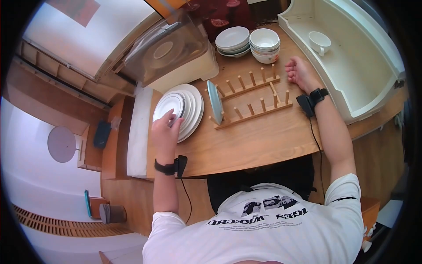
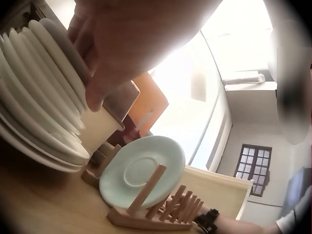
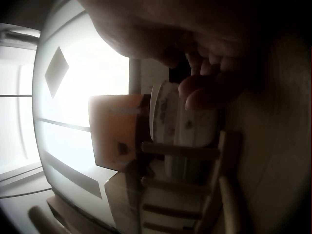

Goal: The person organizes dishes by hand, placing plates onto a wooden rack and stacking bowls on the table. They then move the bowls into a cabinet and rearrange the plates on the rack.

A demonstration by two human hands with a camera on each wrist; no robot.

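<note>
My left hand (image 1: 166, 134) is at the near side of the stack of white plates (image 1: 198, 105). Its bent fingers lie over the top plate (image 1: 166, 102), with the thumb at the rim; in the left wrist view the hand (image 2: 122, 44) meets the greyish top plate (image 2: 66, 46). A pale blue-green plate (image 1: 214, 101) stands upright at the left end of the wooden rack (image 1: 252, 115); the left wrist view shows its face (image 2: 141, 170). My right hand (image 1: 303, 75), fingers loosely curled and empty, rests beyond the rack's right end.
Two stacks of bowls (image 1: 233, 38) (image 1: 265, 40) stand behind the rack. A white cup (image 1: 319, 42) sits inside the large cream bin (image 1: 351, 70) at the right. A cream container with a clear lid (image 1: 169, 48) is at the back left. Cables hang from both wrists.
</note>
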